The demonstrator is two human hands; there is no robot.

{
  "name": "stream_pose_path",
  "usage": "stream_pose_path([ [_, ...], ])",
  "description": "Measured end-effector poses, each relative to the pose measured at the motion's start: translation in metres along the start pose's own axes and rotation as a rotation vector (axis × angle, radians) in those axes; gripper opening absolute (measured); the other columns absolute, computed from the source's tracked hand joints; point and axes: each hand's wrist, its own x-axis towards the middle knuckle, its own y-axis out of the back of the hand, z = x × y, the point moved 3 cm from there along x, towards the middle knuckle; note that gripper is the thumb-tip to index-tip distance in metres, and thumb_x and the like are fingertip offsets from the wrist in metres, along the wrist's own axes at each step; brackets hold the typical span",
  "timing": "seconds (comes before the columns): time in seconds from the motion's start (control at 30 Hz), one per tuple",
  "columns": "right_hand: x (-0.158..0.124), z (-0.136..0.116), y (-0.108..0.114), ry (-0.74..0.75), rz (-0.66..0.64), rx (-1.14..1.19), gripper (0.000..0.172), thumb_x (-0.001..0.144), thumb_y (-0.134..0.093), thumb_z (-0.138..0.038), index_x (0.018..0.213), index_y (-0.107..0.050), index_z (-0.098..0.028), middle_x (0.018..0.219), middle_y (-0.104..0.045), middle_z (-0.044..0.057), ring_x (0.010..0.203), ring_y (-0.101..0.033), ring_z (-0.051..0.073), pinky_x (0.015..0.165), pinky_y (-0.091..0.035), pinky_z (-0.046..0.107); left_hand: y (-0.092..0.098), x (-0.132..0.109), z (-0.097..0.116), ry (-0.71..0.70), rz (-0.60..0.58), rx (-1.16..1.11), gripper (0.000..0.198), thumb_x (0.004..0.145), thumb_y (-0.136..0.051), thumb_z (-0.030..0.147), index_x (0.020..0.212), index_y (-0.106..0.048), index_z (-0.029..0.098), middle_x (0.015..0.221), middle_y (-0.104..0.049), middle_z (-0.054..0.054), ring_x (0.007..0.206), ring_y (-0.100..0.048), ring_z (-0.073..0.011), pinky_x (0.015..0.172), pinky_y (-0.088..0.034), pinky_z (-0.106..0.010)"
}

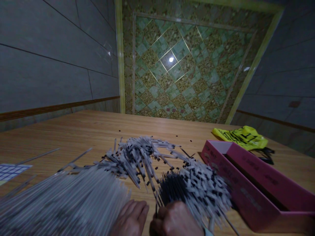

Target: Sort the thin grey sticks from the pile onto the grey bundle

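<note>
My left hand [133,218] lies with its fingers stretched out beside the near end of a big heap of long clear thin tubes [81,200]. My right hand [176,219] is closed, knuckles up, and a thin dark rod [156,201] stands up at its thumb side; blur hides the exact grip. Just beyond this hand is a bunch of black thin sticks [172,186]. A pile of pale tubes with black ends [206,186] adjoins it on the right. Farther back spreads a loose heap of similar black-ended tubes [137,152].
An open pink box [236,183] stands at the right, with a yellow bag with black print [243,137] and a black object [264,154] behind it. A blue-and-white gridded sheet [13,172] lies far left. Small black bits dot the wooden table [98,126].
</note>
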Motion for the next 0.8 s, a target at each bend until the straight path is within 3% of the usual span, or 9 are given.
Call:
stream_pose_path([
  [0.17,0.012,-0.008,0.001,0.132,0.093,-0.074,0.017,0.079,-0.060,-0.022,0.062,-0.062,-0.018,0.057,-0.068,-0.001,0.041,-0.054,0.012,0.037,-0.008,0.033,0.005,0.000,0.001,0.097,-0.028,-0.020,0.041,0.070,-0.055,0.003,0.107,-0.065,0.019,0.095,-0.074,-0.005,0.085,-0.066,-0.0195,0.085,-0.048,-0.028],
  [0.37,0.016,-0.014,0.016,0.339,0.170,-0.037,0.018,0.082,-0.057,-0.022,0.065,-0.060,-0.017,0.056,-0.066,-0.002,0.043,-0.054,0.011,0.037,-0.014,0.031,0.021,0.005,0.002,0.229,-0.115,-0.039,0.056,0.066,-0.048,-0.003,0.115,-0.064,0.018,0.108,-0.073,-0.006,0.099,-0.066,-0.0208,0.095,-0.044,-0.030],
  [0.43,0.013,-0.009,0.026,0.196,0.229,0.015,0.012,0.079,-0.058,-0.021,0.068,-0.061,-0.016,0.057,-0.066,-0.001,0.043,-0.054,0.011,0.038,-0.016,0.031,0.028,0.007,0.000,0.309,-0.141,-0.028,0.060,0.065,-0.044,-0.005,0.118,-0.063,0.017,0.111,-0.072,-0.007,0.103,-0.065,-0.0218,0.095,-0.044,-0.032],
  [0.53,0.007,0.009,0.031,-0.301,0.216,0.170,0.014,0.078,-0.052,-0.016,0.068,-0.061,-0.018,0.058,-0.068,0.001,0.048,-0.059,0.012,0.043,-0.025,0.027,0.035,0.008,-0.005,0.409,-0.183,-0.015,0.065,0.065,-0.039,-0.008,0.120,-0.062,0.017,0.117,-0.070,-0.008,0.105,-0.064,-0.0218,0.093,-0.046,-0.034],
  [0.6,0.003,0.021,0.027,-0.553,0.173,0.236,0.021,0.082,-0.048,-0.017,0.067,-0.062,-0.020,0.062,-0.070,0.002,0.057,-0.064,0.014,0.049,-0.030,0.025,0.037,0.007,-0.008,0.456,-0.208,-0.004,0.066,0.065,-0.037,-0.009,0.122,-0.061,0.017,0.119,-0.069,-0.009,0.106,-0.064,-0.0217,0.092,-0.047,-0.035],
  [0.7,0.000,0.032,0.024,-0.687,0.128,0.275,0.022,0.083,-0.048,-0.020,0.069,-0.065,-0.020,0.068,-0.072,0.005,0.067,-0.067,0.019,0.055,-0.033,0.026,0.038,0.005,-0.010,0.478,-0.209,0.012,0.065,0.067,-0.038,-0.009,0.123,-0.060,0.017,0.118,-0.069,-0.009,0.105,-0.064,-0.0219,0.091,-0.047,-0.037],
  [0.8,-0.014,0.033,0.040,-0.639,0.069,0.415,0.015,0.080,-0.054,-0.020,0.069,-0.065,-0.020,0.063,-0.068,0.000,0.059,-0.061,0.015,0.052,-0.032,0.023,0.043,0.006,-0.007,0.432,-0.167,-0.051,0.052,0.077,-0.041,-0.003,0.120,-0.061,0.018,0.113,-0.070,-0.009,0.101,-0.064,-0.0232,0.090,-0.048,-0.039],
])
